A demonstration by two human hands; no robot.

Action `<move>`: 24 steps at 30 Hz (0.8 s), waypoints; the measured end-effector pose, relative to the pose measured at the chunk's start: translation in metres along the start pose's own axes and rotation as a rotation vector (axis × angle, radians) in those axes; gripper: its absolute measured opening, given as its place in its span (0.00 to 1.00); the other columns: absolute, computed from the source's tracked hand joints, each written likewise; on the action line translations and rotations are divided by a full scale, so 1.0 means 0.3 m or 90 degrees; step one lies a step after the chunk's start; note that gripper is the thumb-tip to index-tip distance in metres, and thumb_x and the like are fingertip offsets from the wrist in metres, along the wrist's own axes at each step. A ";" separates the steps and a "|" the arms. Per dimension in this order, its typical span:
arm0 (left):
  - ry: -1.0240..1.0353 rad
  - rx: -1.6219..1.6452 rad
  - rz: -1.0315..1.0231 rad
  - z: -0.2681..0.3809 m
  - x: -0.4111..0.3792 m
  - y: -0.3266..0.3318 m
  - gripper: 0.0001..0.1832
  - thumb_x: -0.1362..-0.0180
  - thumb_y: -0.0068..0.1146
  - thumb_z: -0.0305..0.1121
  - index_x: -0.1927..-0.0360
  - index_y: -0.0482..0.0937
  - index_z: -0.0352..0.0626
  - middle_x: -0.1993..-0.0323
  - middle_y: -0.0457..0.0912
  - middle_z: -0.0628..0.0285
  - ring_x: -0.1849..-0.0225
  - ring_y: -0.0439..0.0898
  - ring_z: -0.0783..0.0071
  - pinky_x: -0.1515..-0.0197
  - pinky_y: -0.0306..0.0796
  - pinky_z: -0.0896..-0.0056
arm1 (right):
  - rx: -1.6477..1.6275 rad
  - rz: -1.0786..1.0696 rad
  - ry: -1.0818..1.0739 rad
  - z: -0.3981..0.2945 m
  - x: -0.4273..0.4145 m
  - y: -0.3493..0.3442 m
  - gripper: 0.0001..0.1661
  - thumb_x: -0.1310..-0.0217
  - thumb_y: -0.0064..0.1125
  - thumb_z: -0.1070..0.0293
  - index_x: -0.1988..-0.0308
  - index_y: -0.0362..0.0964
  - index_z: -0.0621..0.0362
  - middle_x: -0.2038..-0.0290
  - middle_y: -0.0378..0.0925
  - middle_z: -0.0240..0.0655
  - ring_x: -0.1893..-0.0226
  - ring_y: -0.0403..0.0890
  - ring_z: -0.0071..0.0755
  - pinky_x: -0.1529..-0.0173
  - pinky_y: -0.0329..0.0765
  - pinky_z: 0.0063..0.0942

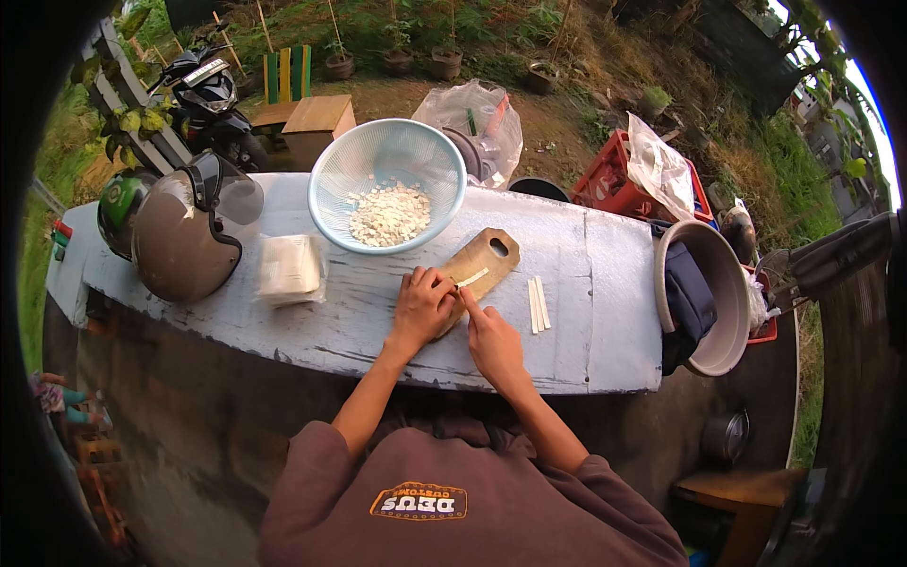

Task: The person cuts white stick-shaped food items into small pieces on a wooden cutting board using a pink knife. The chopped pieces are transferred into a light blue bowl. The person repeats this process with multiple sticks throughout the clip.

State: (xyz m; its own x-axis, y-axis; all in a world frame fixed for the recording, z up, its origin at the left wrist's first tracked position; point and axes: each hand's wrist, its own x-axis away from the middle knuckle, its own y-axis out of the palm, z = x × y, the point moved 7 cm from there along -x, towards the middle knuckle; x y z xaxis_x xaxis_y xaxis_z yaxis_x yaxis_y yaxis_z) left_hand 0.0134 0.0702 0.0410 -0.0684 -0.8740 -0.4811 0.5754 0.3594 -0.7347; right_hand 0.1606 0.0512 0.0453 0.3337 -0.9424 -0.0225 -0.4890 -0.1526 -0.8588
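A wooden cutting board [489, 259] with a handle hole lies aslant on the table, bearing a thin pale strip [473, 277]. My left hand [424, 301] rests on the board at the strip's near end, fingers bent down; what they press is hidden. My right hand [490, 339] meets it there, index finger stretched along a small dark tool, perhaps a knife, mostly hidden by the fingers. Several similar pale strips [538, 305] lie right of the board. Behind my left hand, a light blue plastic colander [386, 244] holds many small pale square pieces [390, 215].
A plastic-wrapped stack of pale sheets [289, 268] lies left of my hands, beside a brown helmet [184, 241] and a green one [117, 212]. At the table's right end stands a large basin [737, 305] with dark cloth. A red crate [602, 173] is beyond the far edge.
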 end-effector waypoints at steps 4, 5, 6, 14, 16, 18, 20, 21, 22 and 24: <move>0.002 -0.004 0.015 -0.002 0.010 -0.003 0.05 0.43 0.60 0.29 0.63 0.84 0.47 0.60 0.78 0.65 0.52 0.75 0.60 0.46 0.68 0.56 | 0.009 -0.011 -0.009 0.013 0.013 0.019 0.34 0.27 0.51 0.69 0.25 0.64 0.38 0.64 0.78 0.47 0.70 0.83 0.59 0.63 0.80 0.52; 0.000 -0.002 0.019 -0.002 0.011 -0.006 0.05 0.43 0.61 0.28 0.63 0.84 0.47 0.60 0.78 0.65 0.52 0.75 0.60 0.46 0.68 0.56 | 0.011 -0.014 -0.015 0.024 0.024 0.021 0.35 0.28 0.51 0.69 0.25 0.63 0.39 0.64 0.78 0.48 0.71 0.83 0.60 0.64 0.80 0.53; -0.002 0.000 0.022 -0.002 0.014 -0.007 0.05 0.43 0.61 0.28 0.63 0.84 0.47 0.60 0.78 0.64 0.52 0.75 0.60 0.46 0.68 0.56 | 0.009 -0.013 -0.018 0.030 0.040 0.017 0.35 0.28 0.51 0.69 0.25 0.63 0.39 0.64 0.78 0.48 0.71 0.83 0.59 0.64 0.80 0.53; -0.004 0.042 0.017 -0.023 0.026 -0.006 0.06 0.43 0.62 0.26 0.63 0.85 0.47 0.59 0.77 0.63 0.51 0.75 0.60 0.44 0.68 0.56 | -0.003 -0.008 0.011 0.033 0.099 -0.037 0.34 0.26 0.51 0.70 0.25 0.65 0.37 0.66 0.76 0.45 0.69 0.82 0.55 0.61 0.79 0.50; -0.007 0.034 0.011 -0.024 0.023 -0.014 0.05 0.43 0.62 0.27 0.63 0.85 0.47 0.59 0.77 0.63 0.51 0.75 0.60 0.44 0.68 0.56 | -0.009 -0.001 0.005 0.020 0.074 -0.037 0.34 0.26 0.51 0.70 0.25 0.65 0.37 0.66 0.76 0.45 0.70 0.82 0.55 0.61 0.78 0.50; -0.006 0.028 0.011 -0.019 0.021 -0.020 0.05 0.43 0.62 0.28 0.63 0.84 0.46 0.58 0.78 0.63 0.51 0.75 0.60 0.44 0.68 0.55 | -0.010 0.003 -0.005 0.005 0.043 -0.025 0.33 0.26 0.50 0.69 0.25 0.65 0.37 0.66 0.76 0.45 0.70 0.81 0.56 0.61 0.78 0.51; -0.004 0.017 0.009 -0.015 0.018 -0.023 0.04 0.43 0.62 0.29 0.64 0.83 0.47 0.58 0.78 0.63 0.51 0.75 0.60 0.45 0.67 0.55 | -0.006 0.006 -0.018 -0.001 0.012 0.004 0.33 0.25 0.50 0.69 0.25 0.65 0.37 0.65 0.76 0.46 0.70 0.81 0.56 0.61 0.78 0.52; -0.005 0.012 0.008 -0.015 0.020 -0.023 0.04 0.43 0.62 0.29 0.64 0.83 0.47 0.58 0.78 0.63 0.51 0.75 0.59 0.45 0.67 0.55 | -0.006 0.003 -0.026 -0.002 0.005 0.016 0.34 0.26 0.51 0.68 0.25 0.64 0.37 0.64 0.77 0.46 0.70 0.82 0.57 0.62 0.79 0.52; -0.008 0.011 0.009 -0.015 0.022 -0.023 0.04 0.43 0.62 0.29 0.64 0.83 0.47 0.58 0.78 0.64 0.51 0.75 0.60 0.45 0.67 0.55 | -0.005 0.000 -0.034 -0.002 -0.001 0.027 0.34 0.27 0.51 0.68 0.25 0.63 0.37 0.63 0.77 0.47 0.70 0.82 0.58 0.63 0.79 0.53; -0.016 0.011 0.009 -0.016 0.027 -0.019 0.04 0.43 0.62 0.29 0.64 0.83 0.47 0.58 0.78 0.64 0.50 0.74 0.60 0.45 0.67 0.54 | 0.001 -0.006 -0.034 -0.006 -0.002 0.033 0.34 0.27 0.52 0.68 0.25 0.63 0.38 0.63 0.78 0.47 0.70 0.83 0.58 0.63 0.79 0.53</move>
State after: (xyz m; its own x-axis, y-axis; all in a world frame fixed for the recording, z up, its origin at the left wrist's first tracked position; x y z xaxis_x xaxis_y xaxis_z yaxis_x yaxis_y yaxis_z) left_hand 0.0057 0.0625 0.0390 -0.0393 -0.8771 -0.4787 0.5903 0.3662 -0.7193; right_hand 0.1541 0.0498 0.0378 0.3810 -0.9236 -0.0416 -0.4840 -0.1609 -0.8602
